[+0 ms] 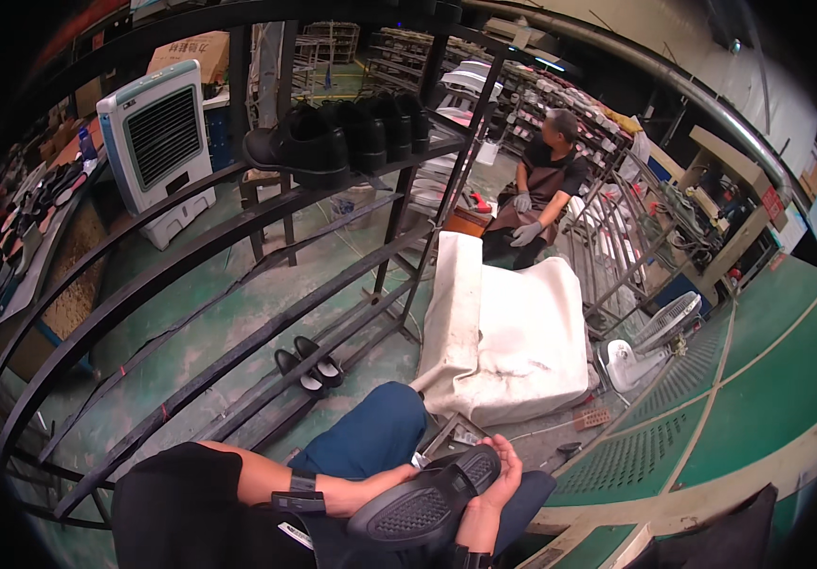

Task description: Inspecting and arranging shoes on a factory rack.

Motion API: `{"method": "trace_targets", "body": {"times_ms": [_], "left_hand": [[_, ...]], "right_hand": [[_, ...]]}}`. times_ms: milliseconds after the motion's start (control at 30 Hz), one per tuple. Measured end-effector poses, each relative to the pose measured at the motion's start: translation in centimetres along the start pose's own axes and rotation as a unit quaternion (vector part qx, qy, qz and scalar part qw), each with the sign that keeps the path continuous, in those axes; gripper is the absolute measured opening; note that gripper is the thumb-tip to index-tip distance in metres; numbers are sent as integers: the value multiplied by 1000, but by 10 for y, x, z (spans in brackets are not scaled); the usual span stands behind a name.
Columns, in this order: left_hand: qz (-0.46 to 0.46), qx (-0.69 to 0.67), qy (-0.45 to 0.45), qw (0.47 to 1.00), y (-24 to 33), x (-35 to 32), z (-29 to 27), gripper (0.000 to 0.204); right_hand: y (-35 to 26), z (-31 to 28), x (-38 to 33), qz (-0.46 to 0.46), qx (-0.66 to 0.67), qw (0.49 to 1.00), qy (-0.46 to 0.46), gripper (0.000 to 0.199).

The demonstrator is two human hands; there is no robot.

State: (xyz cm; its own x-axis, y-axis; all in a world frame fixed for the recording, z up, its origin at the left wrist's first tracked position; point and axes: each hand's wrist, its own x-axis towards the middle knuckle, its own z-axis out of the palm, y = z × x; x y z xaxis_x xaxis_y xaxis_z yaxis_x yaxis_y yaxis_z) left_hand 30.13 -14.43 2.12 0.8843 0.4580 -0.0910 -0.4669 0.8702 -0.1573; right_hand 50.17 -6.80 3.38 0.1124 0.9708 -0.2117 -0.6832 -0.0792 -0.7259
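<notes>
Biggest thing here is the dark metal rack (271, 207), filling the left side, with a row of black shoes on its upper level. Next is a bulky block under a white cover (536, 322) straight ahead, with a co-worker (551, 180) in grey gloves sitting beyond it. Then a white air cooler (167, 133) behind the rack, and a small fan (664, 327) on the right.

Down to the black shoe (408, 512): it's over the wearer's lap, between both hands, sole up, heel toward the right hand (501, 476). Those right fingers curl round the heel end, gripping it. The left hand (394, 477) is at the shoe's far side, fingers mostly tucked out of sight, so can't tell how tight that hold is.

Handling-wise, my guess is fairly light, not fragile, with a rubbery sole that's stiff but bends a bit. Tread should be grippy, upper smoother and easier to scuff. I'd cup the heel and pinch the sole edges mid-length.
</notes>
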Motion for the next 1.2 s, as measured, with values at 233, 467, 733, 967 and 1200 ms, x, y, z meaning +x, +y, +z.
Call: {"method": "trace_targets", "body": {"times_ms": [233,467,733,967,1200], "left_hand": [[-6,99,139,985,4,-20,29,66],[65,207,159,963,-7,-36,70,82],[214,333,-169,902,54,-26,166,103],[422,382,-5,822,58,-92,140,98],[421,472,120,765,49,-114,110,90]], "right_hand": [[50,-103,47,-40,-133,990,23,37],[38,-103,23,200,-67,976,56,31],[-26,-49,-35,163,76,917,-355,67],[-38,47,13,133,-6,980,-151,47],[2,66,115,12,22,999,22,58]]}}
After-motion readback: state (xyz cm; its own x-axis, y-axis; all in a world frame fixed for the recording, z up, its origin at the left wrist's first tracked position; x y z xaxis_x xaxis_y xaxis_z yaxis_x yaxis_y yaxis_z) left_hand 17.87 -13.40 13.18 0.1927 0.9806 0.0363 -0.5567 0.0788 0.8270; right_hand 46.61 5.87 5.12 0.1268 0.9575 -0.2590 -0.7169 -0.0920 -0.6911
